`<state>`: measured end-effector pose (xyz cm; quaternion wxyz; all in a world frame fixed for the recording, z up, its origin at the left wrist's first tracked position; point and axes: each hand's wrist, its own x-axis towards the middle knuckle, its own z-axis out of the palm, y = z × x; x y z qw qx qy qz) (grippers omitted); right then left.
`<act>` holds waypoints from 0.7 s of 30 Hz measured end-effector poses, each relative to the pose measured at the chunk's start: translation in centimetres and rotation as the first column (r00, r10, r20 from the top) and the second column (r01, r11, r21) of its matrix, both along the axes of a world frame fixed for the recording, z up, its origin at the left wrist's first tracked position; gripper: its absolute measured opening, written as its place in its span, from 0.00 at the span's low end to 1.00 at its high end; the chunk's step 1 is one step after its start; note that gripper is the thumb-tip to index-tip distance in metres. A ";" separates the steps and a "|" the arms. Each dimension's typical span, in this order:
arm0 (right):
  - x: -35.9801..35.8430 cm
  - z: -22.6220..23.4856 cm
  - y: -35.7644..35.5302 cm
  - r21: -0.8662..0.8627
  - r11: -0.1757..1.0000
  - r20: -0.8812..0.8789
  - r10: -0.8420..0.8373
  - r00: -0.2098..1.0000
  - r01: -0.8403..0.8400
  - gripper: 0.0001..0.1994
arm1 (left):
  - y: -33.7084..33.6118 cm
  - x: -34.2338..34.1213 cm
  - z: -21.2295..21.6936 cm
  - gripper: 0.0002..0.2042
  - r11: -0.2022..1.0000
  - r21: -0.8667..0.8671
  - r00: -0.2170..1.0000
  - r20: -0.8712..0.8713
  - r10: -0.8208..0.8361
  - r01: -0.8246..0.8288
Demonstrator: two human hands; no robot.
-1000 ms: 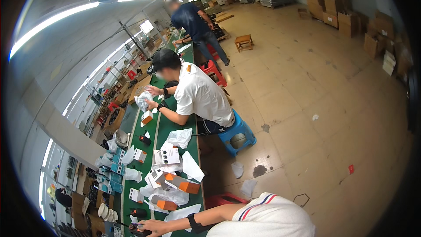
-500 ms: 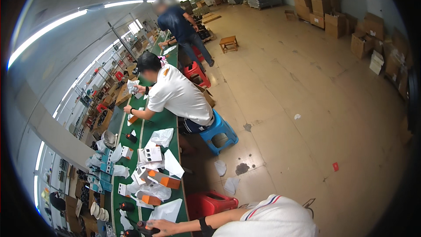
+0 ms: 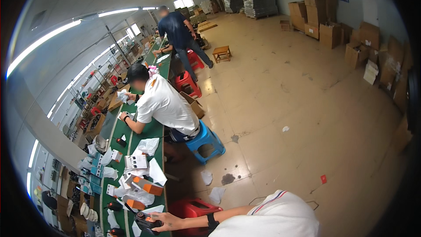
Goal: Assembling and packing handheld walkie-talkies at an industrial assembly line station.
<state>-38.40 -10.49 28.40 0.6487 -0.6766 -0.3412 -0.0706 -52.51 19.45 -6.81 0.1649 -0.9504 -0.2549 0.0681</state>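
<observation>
My right hand [image 3: 169, 222] reaches in from the lower right and is closed around a black handheld radio [image 3: 145, 223] with a stub antenna, held over the green bench [image 3: 154, 131]. My left hand is out of view. Beside the held radio, another black radio [image 3: 115, 205] lies on the bench. Farther along are a white printed box [image 3: 137, 162], an orange-and-white box [image 3: 153, 188], a white sheet [image 3: 157, 172] and crumpled clear plastic bags [image 3: 149, 146].
A co-worker in white [image 3: 169, 103] sits on a blue stool [image 3: 206, 142], handling crumpled white wrapping [image 3: 123, 95]. Another person [image 3: 177, 33] stands beyond. A red stool [image 3: 193, 208] is near my arm. Teal boxes [image 3: 92, 177] line the bench's left side; cartons [image 3: 330, 35] stand by the wall.
The view has shifted, with the bench and co-workers sitting farther left and lower. My right hand has lifted the radio, so more of its body and antenna shows.
</observation>
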 end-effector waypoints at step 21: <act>-0.6 -1.3 -10.6 0.068 0.958 -0.013 -0.277 0.961 0.277 0.19 | -17.4 -4.9 0.4 0.18 0.613 -0.713 0.866 0.491 0.092 0.339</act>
